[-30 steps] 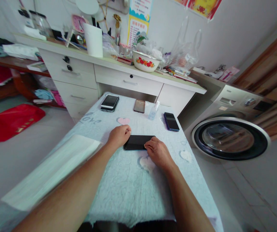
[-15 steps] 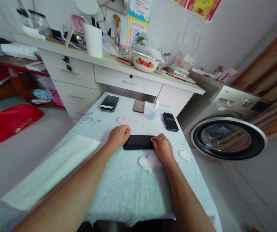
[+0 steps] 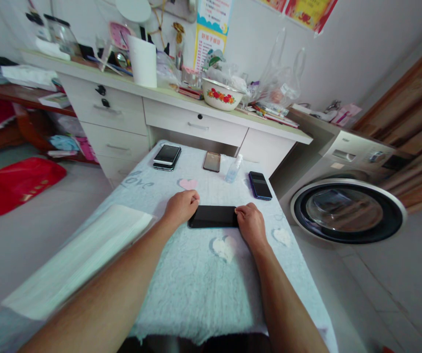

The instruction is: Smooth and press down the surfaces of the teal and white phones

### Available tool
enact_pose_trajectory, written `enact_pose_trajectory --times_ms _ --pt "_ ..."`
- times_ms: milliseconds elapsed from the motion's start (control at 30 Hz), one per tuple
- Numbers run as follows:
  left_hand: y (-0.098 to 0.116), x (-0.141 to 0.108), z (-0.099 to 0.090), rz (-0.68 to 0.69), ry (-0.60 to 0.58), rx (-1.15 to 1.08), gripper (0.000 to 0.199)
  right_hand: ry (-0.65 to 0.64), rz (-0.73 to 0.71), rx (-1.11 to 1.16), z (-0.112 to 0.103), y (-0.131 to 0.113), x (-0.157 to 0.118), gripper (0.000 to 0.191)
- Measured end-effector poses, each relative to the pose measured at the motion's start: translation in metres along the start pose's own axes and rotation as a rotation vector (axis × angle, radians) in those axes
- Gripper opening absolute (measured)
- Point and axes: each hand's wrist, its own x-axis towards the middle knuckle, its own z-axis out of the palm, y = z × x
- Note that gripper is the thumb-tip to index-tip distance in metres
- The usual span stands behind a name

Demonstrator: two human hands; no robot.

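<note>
A black phone (image 3: 213,217) lies sideways, screen up, on the light blue cloth of the table (image 3: 196,289). At its left end rests my left hand (image 3: 182,207), its fingers curled closed; what they pinch, if anything, is hidden. My right hand (image 3: 250,223) is at the phone's right end, thumb and fingers pressed together over the edge; whether they grip the phone or something small cannot be made out.
Beyond the hands lie stacked phones (image 3: 167,156), a phone case (image 3: 211,161), a clear spray bottle (image 3: 233,169) and a dark blue phone (image 3: 260,185). A folded white cloth (image 3: 82,260) is at left. A washing machine (image 3: 348,211) stands at right.
My right hand has shifted slightly to the right, showing more of the phone's right end. My left hand and the phone look almost unmoved.
</note>
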Motion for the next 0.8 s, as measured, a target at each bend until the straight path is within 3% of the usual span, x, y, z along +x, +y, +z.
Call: enact_pose_trajectory --times_ms 567,800 --pt "0.000 0.000 0.000 -0.009 -0.007 0.006 0.015 -0.216 -0.295 0.143 -0.010 -0.024 -0.014 0.021" --pt "0.000 0.000 0.000 0.001 0.001 -0.001 0.015 -0.199 -0.251 0.138 -0.009 -0.024 -0.013 0.021"
